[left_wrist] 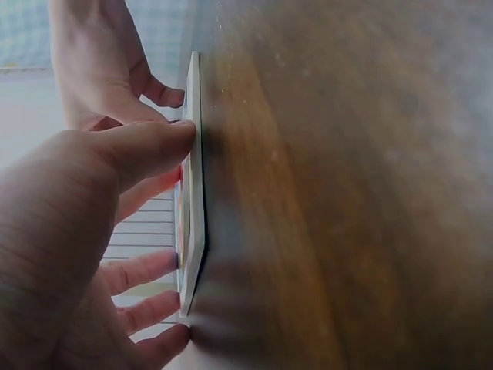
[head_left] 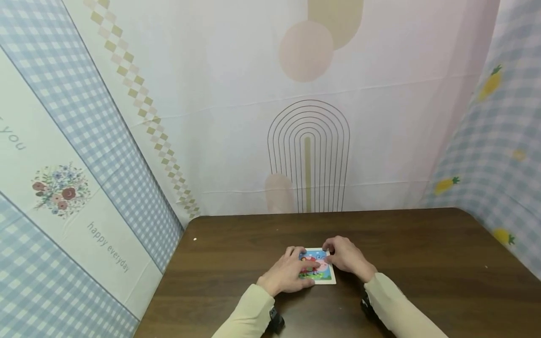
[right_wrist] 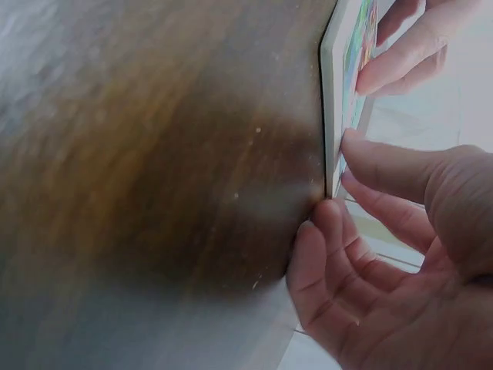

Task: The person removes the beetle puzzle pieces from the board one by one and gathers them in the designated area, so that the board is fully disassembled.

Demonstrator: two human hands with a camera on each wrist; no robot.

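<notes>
Pale sleeves cover both forearms, the left sleeve (head_left: 249, 310) and the right sleeve (head_left: 399, 307) coming in behind their hands, each with a black wrist device (head_left: 276, 320) on the inner side of the wrist. Ahead of them, the left hand (head_left: 289, 273) lies with its fingers spread and fairly straight over the left part of a picture board (head_left: 324, 273), its thumb at the near edge and its index finger across the printed face. The right hand (head_left: 345, 256) is bent at the board's far right corner, thumb and index finger touching the face close together, the other fingers curled just beside the corner; whether it pinches anything cannot be told. The board lies between the two hands, its white border showing clear along the near right corner, while the left hand hides much of the picture's left side.

Under and around both hands spreads a dark wooden table (head_left: 236, 253). Well beyond the left hand, a small white speck (head_left: 195, 239) sits near the table's edge. Farther off, ahead of both hands, hangs a pale patterned cloth (head_left: 232, 141); a blue checked cloth with flowers (head_left: 84, 84) rises to their left, and a checked cloth with pineapples (head_left: 498, 155) to their right.
</notes>
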